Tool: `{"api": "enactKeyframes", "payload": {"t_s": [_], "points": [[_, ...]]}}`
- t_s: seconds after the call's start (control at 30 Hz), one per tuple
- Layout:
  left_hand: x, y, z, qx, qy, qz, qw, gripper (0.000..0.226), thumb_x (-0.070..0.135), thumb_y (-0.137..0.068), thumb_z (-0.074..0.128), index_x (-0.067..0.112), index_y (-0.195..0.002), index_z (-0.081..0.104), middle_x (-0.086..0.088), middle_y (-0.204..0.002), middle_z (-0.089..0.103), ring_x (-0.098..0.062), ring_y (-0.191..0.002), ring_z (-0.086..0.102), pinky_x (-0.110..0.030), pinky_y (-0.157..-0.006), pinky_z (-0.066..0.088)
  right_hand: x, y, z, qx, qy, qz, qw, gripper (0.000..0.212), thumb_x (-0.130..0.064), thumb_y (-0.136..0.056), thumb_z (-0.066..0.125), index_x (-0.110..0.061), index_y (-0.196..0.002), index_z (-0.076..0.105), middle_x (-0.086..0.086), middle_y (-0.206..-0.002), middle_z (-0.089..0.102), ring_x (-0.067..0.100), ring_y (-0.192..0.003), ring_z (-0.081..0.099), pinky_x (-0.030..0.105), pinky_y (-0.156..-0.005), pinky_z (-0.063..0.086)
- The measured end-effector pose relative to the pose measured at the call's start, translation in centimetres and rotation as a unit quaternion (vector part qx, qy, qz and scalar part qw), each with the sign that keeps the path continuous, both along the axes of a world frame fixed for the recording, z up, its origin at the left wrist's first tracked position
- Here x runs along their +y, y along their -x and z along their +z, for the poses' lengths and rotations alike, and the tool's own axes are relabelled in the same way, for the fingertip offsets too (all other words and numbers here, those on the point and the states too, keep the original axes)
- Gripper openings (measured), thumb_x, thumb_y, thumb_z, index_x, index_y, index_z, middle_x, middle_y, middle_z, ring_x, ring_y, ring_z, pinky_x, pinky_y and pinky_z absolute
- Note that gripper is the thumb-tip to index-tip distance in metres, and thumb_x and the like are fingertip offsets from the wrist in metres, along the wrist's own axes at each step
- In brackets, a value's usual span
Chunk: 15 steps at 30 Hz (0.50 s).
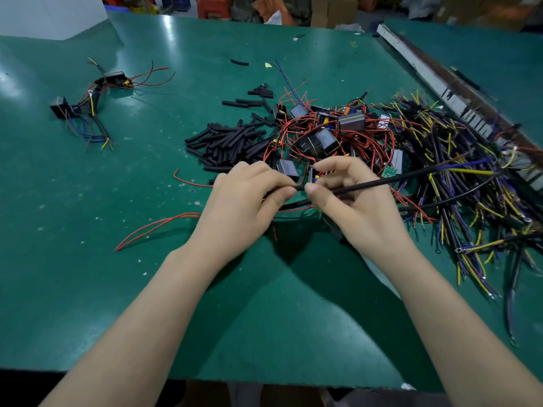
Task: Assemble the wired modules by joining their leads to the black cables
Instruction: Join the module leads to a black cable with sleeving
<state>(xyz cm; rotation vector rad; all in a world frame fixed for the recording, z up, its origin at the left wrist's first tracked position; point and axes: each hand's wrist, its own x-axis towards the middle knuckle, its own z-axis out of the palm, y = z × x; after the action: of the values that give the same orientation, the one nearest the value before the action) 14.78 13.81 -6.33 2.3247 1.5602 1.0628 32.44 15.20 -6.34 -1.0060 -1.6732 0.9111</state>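
Black cable (367,184) pinched in left hand (249,198) and right hand (352,207) grips

Cable (382,181) end hidden between fingertips (311,188), perhaps a lead, right pile (470,177) blurred

1. You hold one black cable (367,185) in the air above the table; it runs level from your fingertips out to the right, where its blue and yellow inner wires fan out.
2. More black cables (458,171) lie in a loose heap at your right, crossing every way, each ending in bare yellow and blue or purple tips.
3. The small dark box modules (326,139) sit tangled in their thin red leads just beyond your hands; some lie flat, others on edge.
4. Two finished sets (88,101), modules already joined to cables, lie well apart at the far left.
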Motion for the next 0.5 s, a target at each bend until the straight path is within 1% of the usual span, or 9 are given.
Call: {"api": "enactKeyframes", "payload": {"t_s": [0.03,0.07,0.13,0.2,0.27,0.37,0.43,0.5], "points": [[0.03,-0.08,-0.01,-0.022,0.007,0.006,1.000,0.029,0.035,-0.090,0.049,0.018,-0.099,0.071,0.005,-0.089,0.060,-0.027,-0.088,0.054,-0.049,-0.078,0.044,0.09,-0.05,0.08,0.037,0.028,-0.008,0.999,0.019,-0.017,-0.086,0.070,-0.026,-0.099,0.061,-0.008,-0.075,0.068,0.007,-0.076,0.062,0.020,-0.068,0.048],[0.08,-0.12,-0.04,-0.035,0.009,0.012,0.999,0.029,0.035,-0.090,0.049,0.017,-0.099,0.070,0.007,-0.089,0.058,-0.027,-0.089,0.054,-0.049,-0.079,0.044,0.20,-0.12,0.09,0.067,0.050,-0.020,0.996,0.018,-0.019,-0.086,0.070,-0.028,-0.098,0.061,-0.008,-0.074,0.069,0.009,-0.075,0.063,0.020,-0.067,0.049],[0.10,-0.09,-0.15,-0.044,0.011,0.019,0.999,0.028,0.035,-0.090,0.049,0.018,-0.098,0.070,0.007,-0.089,0.058,-0.025,-0.089,0.054,-0.049,-0.079,0.044,0.39,-0.24,0.15,0.104,0.077,-0.039,0.991,0.015,-0.016,-0.086,0.071,-0.025,-0.095,0.061,-0.011,-0.070,0.067,0.003,-0.068,0.063,0.012,-0.059,0.045],[0.13,-0.07,-0.19,-0.045,0.012,0.019,0.999,0.028,0.035,-0.090,0.049,0.018,-0.099,0.070,0.004,-0.089,0.060,-0.025,-0.088,0.054,-0.049,-0.079,0.044,0.47,-0.24,0.23,0.119,0.086,-0.040,0.988,0.016,-0.010,-0.085,0.070,-0.022,-0.093,0.062,-0.013,-0.069,0.068,-0.002,-0.065,0.062,0.008,-0.058,0.043],[0.20,-0.17,-0.28,-0.041,0.013,0.013,0.999,0.028,0.034,-0.090,0.050,0.017,-0.098,0.071,0.002,-0.089,0.061,-0.025,-0.089,0.055,-0.049,-0.078,0.044,0.44,-0.19,0.21,0.116,0.088,-0.034,0.989,0.020,-0.007,-0.085,0.070,-0.022,-0.094,0.062,-0.011,-0.072,0.071,-0.002,-0.065,0.063,0.008,-0.059,0.043],[0.23,-0.30,-0.44,-0.038,0.011,0.007,0.999,0.028,0.033,-0.090,0.051,0.015,-0.098,0.071,0.001,-0.090,0.062,-0.026,-0.089,0.056,-0.049,-0.078,0.045,0.38,-0.03,0.04,0.076,0.085,-0.033,0.993,0.019,-0.010,-0.086,0.070,-0.025,-0.094,0.062,-0.011,-0.073,0.069,0.001,-0.068,0.061,0.012,-0.064,0.046],[0.26,-0.25,-0.50,-0.048,0.005,0.010,0.999,0.027,0.033,-0.091,0.051,0.015,-0.098,0.070,0.002,-0.089,0.060,-0.026,-0.089,0.056,-0.050,-0.078,0.045,0.34,-0.01,-0.12,0.058,0.101,-0.024,0.993,0.015,-0.013,-0.085,0.071,-0.024,-0.093,0.064,-0.010,-0.075,0.065,0.006,-0.070,0.059,0.017,-0.067,0.048],[0.33,-0.20,-0.49,-0.052,0.004,0.015,0.999,0.027,0.033,-0.090,0.051,0.015,-0.098,0.070,0.007,-0.087,0.056,-0.025,-0.089,0.056,-0.050,-0.078,0.045,0.36,-0.10,-0.18,0.055,0.113,-0.020,0.992,0.015,-0.014,-0.085,0.072,-0.024,-0.093,0.064,-0.008,-0.075,0.065,0.008,-0.071,0.059,0.019,-0.068,0.048]]}}
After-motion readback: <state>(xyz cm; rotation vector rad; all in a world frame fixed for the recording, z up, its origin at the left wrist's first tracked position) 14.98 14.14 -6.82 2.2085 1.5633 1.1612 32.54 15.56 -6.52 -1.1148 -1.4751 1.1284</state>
